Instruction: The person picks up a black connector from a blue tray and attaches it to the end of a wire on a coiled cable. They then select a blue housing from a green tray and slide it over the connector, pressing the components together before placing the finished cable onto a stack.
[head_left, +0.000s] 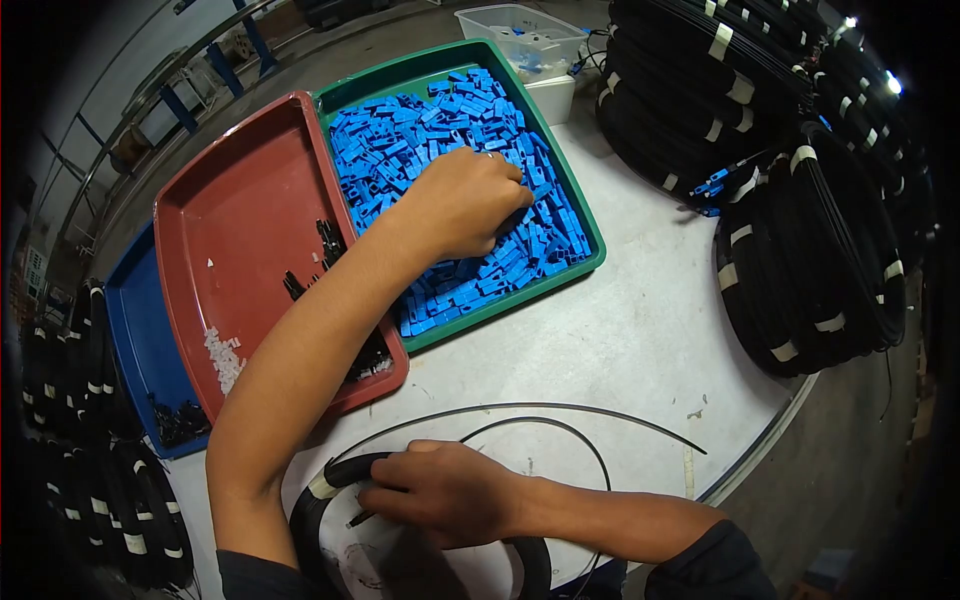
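Note:
My left hand (465, 203) reaches into the green tray (598, 248), its fingers curled down among many small blue plastic connector housings (450, 300). What its fingertips pinch, if anything, is hidden behind the hand. Low in front, my right hand (440, 495) is closed over a coil of black cable (312, 520) bound with pale tape. A short black cable end (358, 519) pokes out under its fingers. Loose black cable (530, 406) arcs across the white table beyond this hand.
A red tray (235, 190) holds small white pieces (222, 358) and black parts (327, 245), partly behind my left forearm. A blue tray (135, 330) lies further left. Large taped cable coils (810, 270) stand at right. A clear plastic bin (525, 40) is at the back.

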